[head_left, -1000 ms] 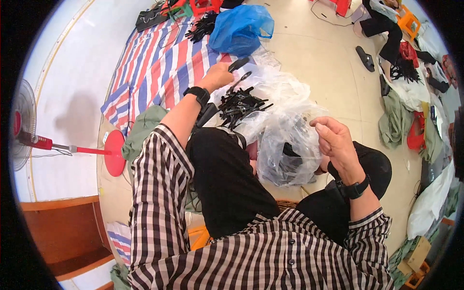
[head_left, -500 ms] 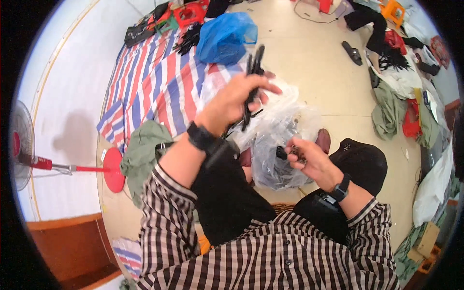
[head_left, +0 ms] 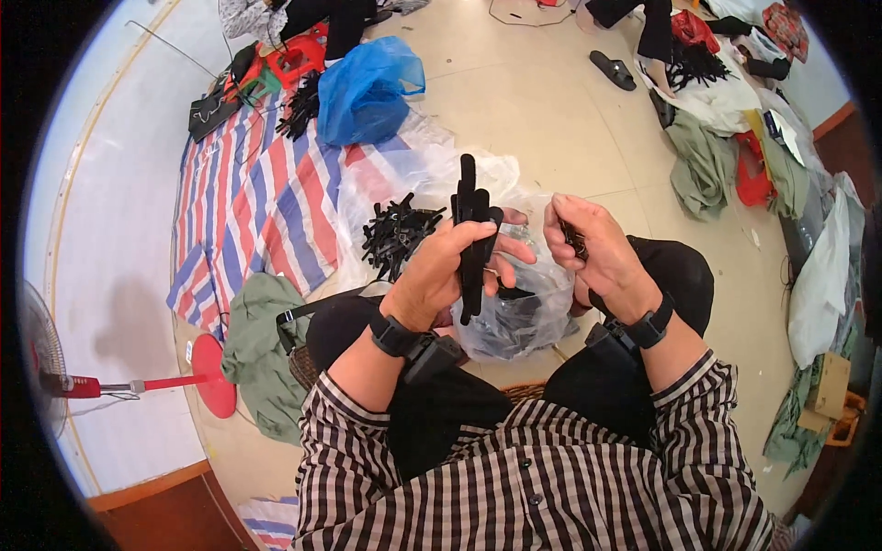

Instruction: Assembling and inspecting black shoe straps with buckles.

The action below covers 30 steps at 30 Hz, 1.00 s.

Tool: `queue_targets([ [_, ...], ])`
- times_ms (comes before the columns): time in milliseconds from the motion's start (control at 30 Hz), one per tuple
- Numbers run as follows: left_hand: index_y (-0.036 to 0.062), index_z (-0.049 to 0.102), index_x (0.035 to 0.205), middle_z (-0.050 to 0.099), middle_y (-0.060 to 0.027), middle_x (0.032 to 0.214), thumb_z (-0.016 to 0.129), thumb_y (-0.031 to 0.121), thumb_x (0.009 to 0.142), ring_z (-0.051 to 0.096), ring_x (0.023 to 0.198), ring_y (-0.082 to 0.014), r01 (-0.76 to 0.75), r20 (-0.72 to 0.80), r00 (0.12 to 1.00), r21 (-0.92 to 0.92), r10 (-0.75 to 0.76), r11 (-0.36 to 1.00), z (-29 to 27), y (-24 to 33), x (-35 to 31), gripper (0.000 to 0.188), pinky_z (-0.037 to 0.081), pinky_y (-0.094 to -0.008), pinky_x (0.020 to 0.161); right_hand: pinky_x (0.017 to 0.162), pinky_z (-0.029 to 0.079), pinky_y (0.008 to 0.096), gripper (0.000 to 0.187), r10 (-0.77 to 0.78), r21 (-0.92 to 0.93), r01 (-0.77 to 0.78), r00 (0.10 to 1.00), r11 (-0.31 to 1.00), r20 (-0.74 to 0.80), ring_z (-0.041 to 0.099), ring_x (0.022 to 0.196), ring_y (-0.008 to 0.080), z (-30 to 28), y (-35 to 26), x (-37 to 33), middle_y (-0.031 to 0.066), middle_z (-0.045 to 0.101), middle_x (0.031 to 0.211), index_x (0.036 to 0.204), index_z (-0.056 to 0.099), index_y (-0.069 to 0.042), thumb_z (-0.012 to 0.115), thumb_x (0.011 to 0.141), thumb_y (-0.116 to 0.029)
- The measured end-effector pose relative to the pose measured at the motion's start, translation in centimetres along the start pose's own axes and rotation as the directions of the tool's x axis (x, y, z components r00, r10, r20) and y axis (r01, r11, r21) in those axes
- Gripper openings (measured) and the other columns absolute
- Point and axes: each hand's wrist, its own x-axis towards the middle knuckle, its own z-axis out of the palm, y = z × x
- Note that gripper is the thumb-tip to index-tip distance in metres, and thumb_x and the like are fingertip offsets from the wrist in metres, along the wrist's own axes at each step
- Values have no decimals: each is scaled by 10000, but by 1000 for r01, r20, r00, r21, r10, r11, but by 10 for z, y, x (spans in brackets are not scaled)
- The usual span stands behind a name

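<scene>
Black strips [head_left: 473,243], a small upright bundle of them, are in the left hand [head_left: 443,266] right now, thumb clamped across the front and the other fingers kinda spread out behind. The right hand [head_left: 602,243] is next to it but not touching, fingers curled around some small dark bits [head_left: 574,241], maybe metal, too small to say for sure.

Progress-wise I'd call it mid-job. The held bunch is separate from the pile of black pieces [head_left: 400,234] on the clear plastic sheet [head_left: 496,168], and that pile is decent-sized, so looks like plenty left to me. The clear plastic bag [head_left: 501,340] between the knees has something dark inside, but can't tell if that's finished stuff or more supply. The strips and the dark bits aren't joined as far as I can see, so that handful doesn't look done yet.
</scene>
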Motion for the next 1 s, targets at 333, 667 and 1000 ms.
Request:
queue_targets([
  [333,-34,491,1130,540,-57,646,396,182,882,356,383,-48,109,49,991,226,-123,968,10,-7,-5,342,236,-165,347,379,224,164,215,-114,-161,102,991,982,-70,326,432,20,5,-3,0,-39,439,560,975,556,-23,515,900,-220],
  [667,-1,533,1075,460,-14,583,472,120,829,319,382,-36,233,48,966,256,-253,938,17,-16,-5,281,227,-183,331,389,250,168,192,-132,-226,127,991,966,-5,333,424,24,8,-3,1,-44,407,520,951,564,-15,533,890,-194],
  [1000,15,560,999,398,59,538,524,116,832,302,378,-18,138,-158,984,396,-80,908,10,-11,-6,199,219,-172,351,399,247,168,166,-271,-22,270,956,962,-114,331,430,29,-16,-22,2,-33,435,553,905,559,-26,516,902,-187],
])
